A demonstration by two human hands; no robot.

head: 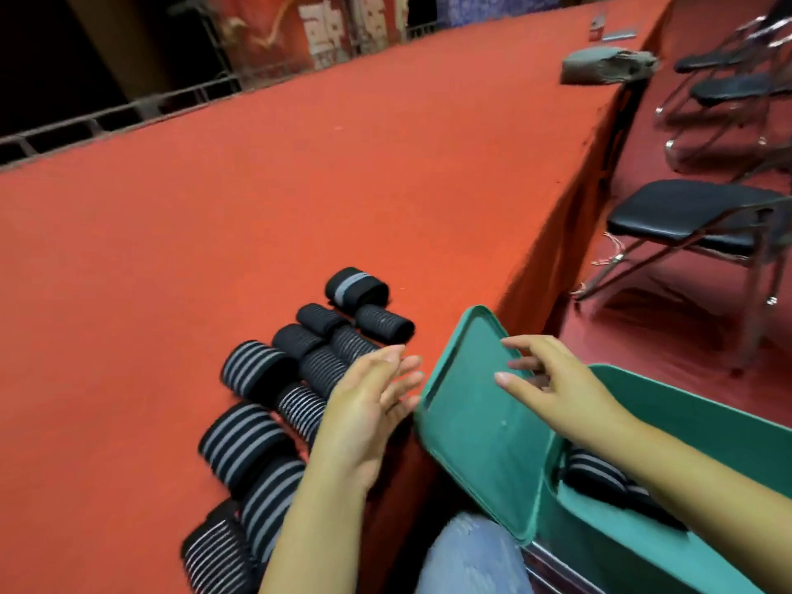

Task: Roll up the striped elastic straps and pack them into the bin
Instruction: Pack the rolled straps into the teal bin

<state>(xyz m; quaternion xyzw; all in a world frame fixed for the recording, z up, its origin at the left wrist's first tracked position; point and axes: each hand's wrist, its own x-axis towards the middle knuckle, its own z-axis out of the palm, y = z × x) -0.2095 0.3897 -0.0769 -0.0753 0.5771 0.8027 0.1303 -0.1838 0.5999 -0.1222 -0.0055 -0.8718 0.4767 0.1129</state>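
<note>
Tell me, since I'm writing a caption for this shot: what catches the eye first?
The cluster of rolled striped straps lying on the red table at lower left. Beside it, a green bin with its lid standing open, both hands, left and right, open near the lid.

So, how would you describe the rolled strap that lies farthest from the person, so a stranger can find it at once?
Start at the red table and find the group of rolled straps near its front edge, left of the green bin. Follow the group away from the person to its far end. The farthest roll is black with one broad grey band; its neighbours are plain dark or show many thin stripes.
</note>
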